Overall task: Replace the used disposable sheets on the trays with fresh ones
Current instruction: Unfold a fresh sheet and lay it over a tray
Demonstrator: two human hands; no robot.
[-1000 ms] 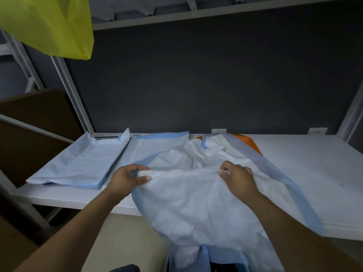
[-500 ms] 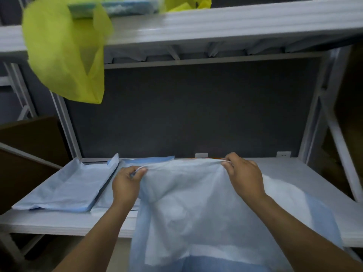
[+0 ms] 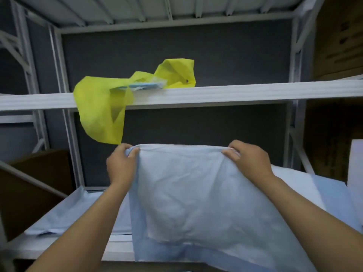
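Note:
A large light-blue disposable sheet (image 3: 196,197) hangs in front of me, lifted above the lower shelf. My left hand (image 3: 120,165) grips its top left corner and my right hand (image 3: 247,160) grips its top right corner, stretching the top edge taut between them. The sheet's lower part drapes over the shelf's front edge and hides whatever lies under it. To the left on the lower shelf (image 3: 59,246) lies another light-blue sheet (image 3: 72,213), spread flat over something.
A yellow bag (image 3: 102,108) with a blue packet (image 3: 145,86) in it hangs off the upper shelf (image 3: 235,93). White rack posts stand at both sides. Brown cardboard sits at the left (image 3: 39,183) and upper right. A white panel (image 3: 356,173) stands at the right edge.
Both hands have lifted the sheet up off the shelf, from crumpled on the surface to held stretched and hanging. My view has tilted upward, bringing the upper shelf and yellow bag into sight.

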